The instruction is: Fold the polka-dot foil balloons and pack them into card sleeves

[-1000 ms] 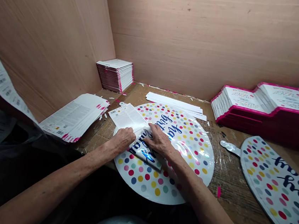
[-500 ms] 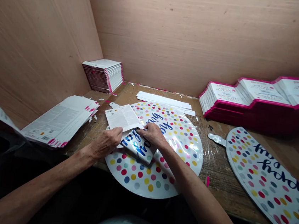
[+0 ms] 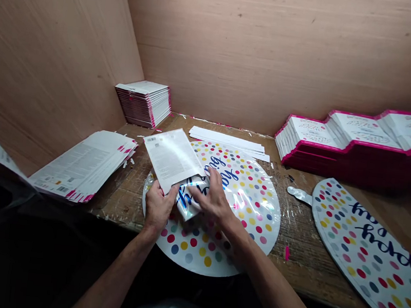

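Observation:
My left hand [image 3: 158,209] is closed on the lower edge of a white printed paper envelope [image 3: 172,158], thumb on top. A folded silver foil balloon [image 3: 187,206] with blue lettering sits at the envelope's open end, partly inside it. My right hand [image 3: 214,196] grips the folded balloon from the right, its fingers bent over the top. Both are held above a flat round foil balloon [image 3: 259,199] with coloured dots and blue lettering, which lies on the bench.
Another dotted foil balloon [image 3: 370,259] lies at right, its tail pointing left. Flat printed envelopes [image 3: 80,160] are fanned out at left. A stack of envelopes [image 3: 142,103] stands in the back corner, and pink-edged stacks [image 3: 342,139] at back right. White paper strips [image 3: 229,141] lie behind.
The envelope has tilted more upright and turned. My left hand has shifted right, under its lower edge, with the thumb now on top. My right hand's fingers have spread over the folded balloon.

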A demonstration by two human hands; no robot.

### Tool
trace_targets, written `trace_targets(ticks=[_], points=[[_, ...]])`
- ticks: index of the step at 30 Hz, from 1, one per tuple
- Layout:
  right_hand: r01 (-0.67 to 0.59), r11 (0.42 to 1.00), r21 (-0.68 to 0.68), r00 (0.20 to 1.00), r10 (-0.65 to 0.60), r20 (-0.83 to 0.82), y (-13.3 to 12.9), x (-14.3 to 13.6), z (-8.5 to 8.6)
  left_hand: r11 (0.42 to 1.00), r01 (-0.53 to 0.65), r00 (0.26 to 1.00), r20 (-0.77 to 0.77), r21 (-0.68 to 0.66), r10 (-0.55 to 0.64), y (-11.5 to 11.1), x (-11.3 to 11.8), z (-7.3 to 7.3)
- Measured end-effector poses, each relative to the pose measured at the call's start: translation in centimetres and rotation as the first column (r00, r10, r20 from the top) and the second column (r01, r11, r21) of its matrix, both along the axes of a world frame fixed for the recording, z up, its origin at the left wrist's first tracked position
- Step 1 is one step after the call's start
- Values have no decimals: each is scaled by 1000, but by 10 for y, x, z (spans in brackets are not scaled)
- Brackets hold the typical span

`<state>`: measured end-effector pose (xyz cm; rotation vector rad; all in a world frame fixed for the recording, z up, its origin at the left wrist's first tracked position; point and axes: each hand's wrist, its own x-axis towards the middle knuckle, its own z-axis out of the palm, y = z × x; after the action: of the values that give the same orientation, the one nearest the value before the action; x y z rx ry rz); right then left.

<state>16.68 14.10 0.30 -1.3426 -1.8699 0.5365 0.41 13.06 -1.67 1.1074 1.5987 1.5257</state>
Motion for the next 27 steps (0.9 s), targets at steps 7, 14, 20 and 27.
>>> trace_targets(ticks=[7,14,20,27], points=[[-396,836,380,892,251,377,-66,25,-11,942,333,902,276,47,-333,-24,10,24],[-496,745,445,850,314,422,-57,34,-13,876,482,682,611,36,-401,-8,25,27],[-281,883,377,888,89,452,-56,0,-20,856,518,610,701,1,-370,-12,46,24],[-62,980,188,909,-23,415,-62,-9,-10,794,608,543,717,23,-437,-33,66,17]])
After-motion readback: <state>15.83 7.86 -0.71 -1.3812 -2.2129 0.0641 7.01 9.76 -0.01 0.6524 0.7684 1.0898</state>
